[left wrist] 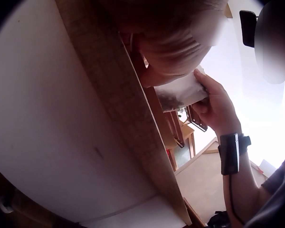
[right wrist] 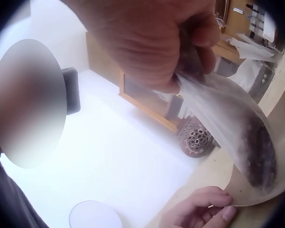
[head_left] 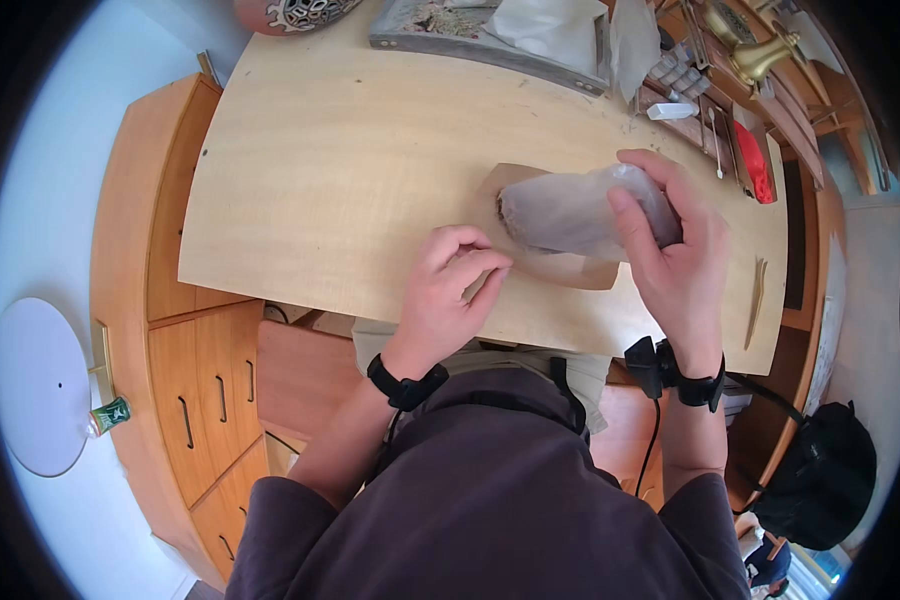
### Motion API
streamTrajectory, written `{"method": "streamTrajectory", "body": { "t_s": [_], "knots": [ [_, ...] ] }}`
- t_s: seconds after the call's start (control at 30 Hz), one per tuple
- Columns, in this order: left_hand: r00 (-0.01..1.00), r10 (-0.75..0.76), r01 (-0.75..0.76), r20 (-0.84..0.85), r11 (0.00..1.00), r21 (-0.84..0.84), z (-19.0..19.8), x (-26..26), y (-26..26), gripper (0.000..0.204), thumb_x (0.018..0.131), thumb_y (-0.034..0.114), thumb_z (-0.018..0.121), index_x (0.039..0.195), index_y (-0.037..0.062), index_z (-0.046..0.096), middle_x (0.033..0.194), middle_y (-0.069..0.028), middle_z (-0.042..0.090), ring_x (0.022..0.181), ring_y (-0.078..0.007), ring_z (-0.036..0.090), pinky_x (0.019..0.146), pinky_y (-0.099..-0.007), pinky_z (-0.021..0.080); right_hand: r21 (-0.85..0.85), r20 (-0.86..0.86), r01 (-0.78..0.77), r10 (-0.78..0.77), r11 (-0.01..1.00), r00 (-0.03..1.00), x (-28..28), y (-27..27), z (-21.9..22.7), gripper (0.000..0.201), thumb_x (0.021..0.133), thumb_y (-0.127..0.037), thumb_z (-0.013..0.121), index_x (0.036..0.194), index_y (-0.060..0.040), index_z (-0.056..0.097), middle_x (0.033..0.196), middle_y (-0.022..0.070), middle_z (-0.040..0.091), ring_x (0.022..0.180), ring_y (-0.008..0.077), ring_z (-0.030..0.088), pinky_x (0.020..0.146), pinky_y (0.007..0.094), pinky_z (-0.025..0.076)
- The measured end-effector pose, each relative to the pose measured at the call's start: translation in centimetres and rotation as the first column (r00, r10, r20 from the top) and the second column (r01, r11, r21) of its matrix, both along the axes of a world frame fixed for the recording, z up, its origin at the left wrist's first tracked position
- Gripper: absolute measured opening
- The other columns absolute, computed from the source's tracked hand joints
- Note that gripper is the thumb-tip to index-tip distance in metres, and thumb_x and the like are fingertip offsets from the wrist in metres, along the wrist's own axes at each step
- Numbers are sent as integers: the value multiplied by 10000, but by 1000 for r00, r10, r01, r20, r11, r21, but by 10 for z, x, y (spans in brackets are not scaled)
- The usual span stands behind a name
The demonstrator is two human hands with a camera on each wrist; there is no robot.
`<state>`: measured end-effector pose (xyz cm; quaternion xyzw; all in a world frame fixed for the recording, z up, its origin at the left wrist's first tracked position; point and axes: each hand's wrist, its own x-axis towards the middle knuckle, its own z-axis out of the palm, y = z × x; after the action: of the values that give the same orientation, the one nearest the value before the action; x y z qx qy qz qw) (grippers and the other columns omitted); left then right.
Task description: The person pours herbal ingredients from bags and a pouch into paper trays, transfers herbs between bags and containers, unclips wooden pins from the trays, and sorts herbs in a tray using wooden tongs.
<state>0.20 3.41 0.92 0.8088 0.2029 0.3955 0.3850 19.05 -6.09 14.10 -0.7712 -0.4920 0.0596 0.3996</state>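
My right hand [head_left: 675, 225] grips the gathered end of a frosted, translucent plastic bag [head_left: 570, 212]. Dark, crumbly stuff [right wrist: 259, 156] shows through the bag's lower end, which tilts down to the left over a curved brown sheet of paper [head_left: 580, 272]. Thumb and index finger of my left hand [head_left: 457, 280] pinch the near-left edge of that paper, seen most plainly in the right wrist view. The left wrist view has the left palm close up, with the right hand and bag behind it.
A grey tray [head_left: 560, 75] with white paper stands at the table's back. To the right lie a rack of small tools [head_left: 690, 105], a red item [head_left: 754, 165] and a thin wooden stick [head_left: 757, 300]. A round patterned pot [head_left: 295, 12] sits back left.
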Motion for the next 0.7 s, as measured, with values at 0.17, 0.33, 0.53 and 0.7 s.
{"method": "streamTrajectory", "body": {
  "t_s": [0.17,0.33,0.53,0.7],
  "knots": [
    [1000,3,-2,-3,1000,20,1,0,1,140,799,-29,763,908,46,719,1002,-79,601,918,-244,608,746,-332,538,13,67,-9,8,1000,998,-1,10,9,277,894,-118,741,1155,-39,690,964,140,732,804,243,724,717,316,556],
    [1000,-7,7,-16,1000,15,0,0,0,146,797,-40,760,913,37,716,1009,-85,597,923,-249,609,751,-334,544,50,212,-24,13,998,977,7,13,10,287,878,-154,766,1139,-52,702,1002,135,732,897,256,712,748,343,549],
    [1000,-2,2,32,1000,4,-3,1,0,192,770,-49,778,913,66,722,1010,-69,622,896,-232,595,734,-331,502,57,322,-7,-12,998,947,9,14,17,266,875,-168,775,1118,-73,721,993,105,729,885,234,692,695,330,526],
    [1000,0,0,13,1000,0,-1,1,0,189,767,-48,777,912,61,722,1014,-70,624,904,-234,600,746,-334,503,23,223,66,-69,998,972,7,11,25,262,906,-143,759,1151,-60,718,1013,74,729,899,157,677,741,272,516]
  ]
}}
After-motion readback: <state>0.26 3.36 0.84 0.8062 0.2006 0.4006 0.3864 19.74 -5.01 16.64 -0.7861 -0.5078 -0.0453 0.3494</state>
